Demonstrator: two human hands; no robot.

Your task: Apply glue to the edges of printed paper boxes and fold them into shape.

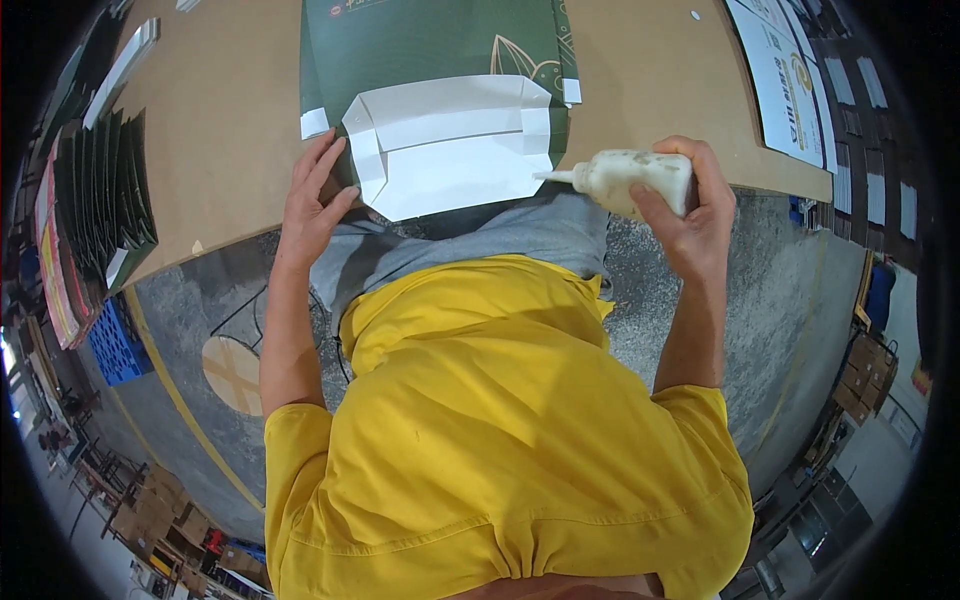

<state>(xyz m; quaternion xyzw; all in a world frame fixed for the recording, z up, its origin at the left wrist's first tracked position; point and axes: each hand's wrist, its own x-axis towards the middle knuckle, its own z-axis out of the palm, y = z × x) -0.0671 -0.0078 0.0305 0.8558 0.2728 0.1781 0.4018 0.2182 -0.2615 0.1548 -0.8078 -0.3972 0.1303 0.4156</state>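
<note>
A dark green paper bag [430, 45] with gold line drawing lies on the table in front of me. Its near end is folded out into a white flap [455, 175] with angled corners. At the flap's left edge rests my left hand [316, 198], thumb and fingers apart, touching the bag's side. My right hand [695, 205] is wrapped round a whitish, stained squeeze bottle [630, 180], tipped on its side. The bottle's thin nozzle points left and meets the flap's right corner. Whether any liquid is coming out is too small to tell.
The brown table [230, 120] ends just before my body. A row of folded dark green bags [105, 190] stands at the left edge. White printed sheets [785, 80] lie at the right. On the floor are a blue crate [118, 340] and a round stool [232, 375].
</note>
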